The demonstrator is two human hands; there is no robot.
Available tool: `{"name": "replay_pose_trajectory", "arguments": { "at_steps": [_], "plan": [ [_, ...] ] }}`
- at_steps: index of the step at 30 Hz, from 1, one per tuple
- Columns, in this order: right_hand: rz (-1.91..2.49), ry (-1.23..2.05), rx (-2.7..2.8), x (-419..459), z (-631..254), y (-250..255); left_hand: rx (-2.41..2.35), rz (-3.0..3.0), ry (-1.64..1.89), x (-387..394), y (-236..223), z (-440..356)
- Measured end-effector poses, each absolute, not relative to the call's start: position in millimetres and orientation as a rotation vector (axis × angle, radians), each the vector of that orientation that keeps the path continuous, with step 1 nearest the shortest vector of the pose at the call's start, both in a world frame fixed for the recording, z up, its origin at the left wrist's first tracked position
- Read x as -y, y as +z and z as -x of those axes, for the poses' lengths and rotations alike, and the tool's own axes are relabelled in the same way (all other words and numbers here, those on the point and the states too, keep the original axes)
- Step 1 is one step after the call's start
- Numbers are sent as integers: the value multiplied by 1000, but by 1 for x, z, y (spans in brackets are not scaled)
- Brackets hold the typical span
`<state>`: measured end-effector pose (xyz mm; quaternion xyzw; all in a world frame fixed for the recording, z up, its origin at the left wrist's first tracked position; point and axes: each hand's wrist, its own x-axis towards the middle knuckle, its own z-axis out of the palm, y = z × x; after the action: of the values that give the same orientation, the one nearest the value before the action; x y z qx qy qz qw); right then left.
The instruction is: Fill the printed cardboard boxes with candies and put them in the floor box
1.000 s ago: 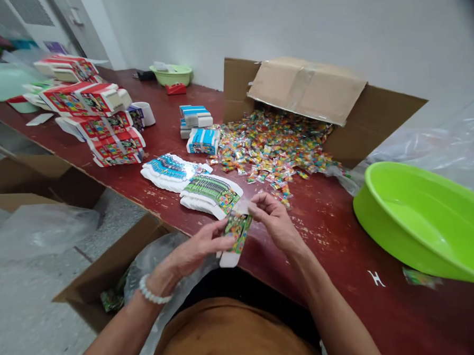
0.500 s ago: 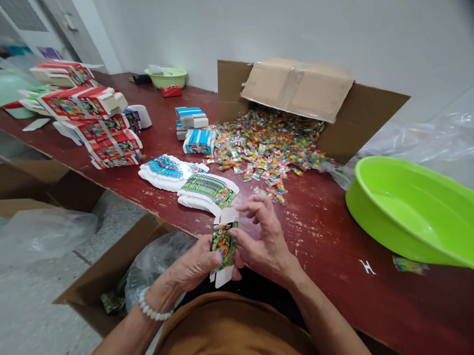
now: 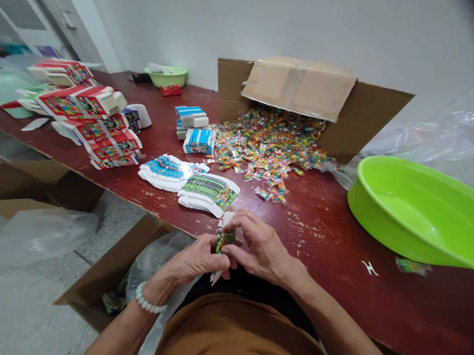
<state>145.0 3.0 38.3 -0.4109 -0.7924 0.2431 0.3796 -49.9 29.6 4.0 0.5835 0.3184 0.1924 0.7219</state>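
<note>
I have both hands together just above the near edge of the surface point(image 3: 327, 236). The left hand point(image 3: 197, 259) and right hand point(image 3: 260, 248) are clamped on a small printed carton point(image 3: 225, 239), which sits between them with a white flap showing below; I cannot tell whether it is fully folded. Done, as far as I can judge: stacked red boxes point(image 3: 114, 147) far ahead of the left hand, and blue boxes point(image 3: 199, 141) ahead of both hands. Left: flat green blanks point(image 3: 209, 195) and blue blanks point(image 3: 166, 173) just ahead of the hands, and loose wrapped sweets point(image 3: 263, 144) spilling from a cardboard box point(image 3: 361, 123) beyond the right hand. A green basin point(image 3: 417, 210) sits right of the right hand.
</note>
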Motion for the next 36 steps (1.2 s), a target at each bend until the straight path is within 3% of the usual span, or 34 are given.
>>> {"name": "replay_pose_trajectory", "arguments": {
  "at_steps": [8,14,21,28,32,36],
  "plan": [
    [1125,779,2007,-6,-155,43,-659,-1187,371,-24,4,42],
    [1042,1295,2014,-6,-166,39,-653,-1189,350,-24,10,50],
    [882,1574,1951,-18,-162,24,-654,-1159,218,-14,6,43],
    [860,1451,1941,-12,-155,33,-751,-1112,417,-19,14,43],
    [1099,1170,1650,-17,-149,20,-826,-1078,569,-21,12,41],
    [1106,1387,1415,-17,-138,6,-832,-951,737,-19,3,30]
  ]
}}
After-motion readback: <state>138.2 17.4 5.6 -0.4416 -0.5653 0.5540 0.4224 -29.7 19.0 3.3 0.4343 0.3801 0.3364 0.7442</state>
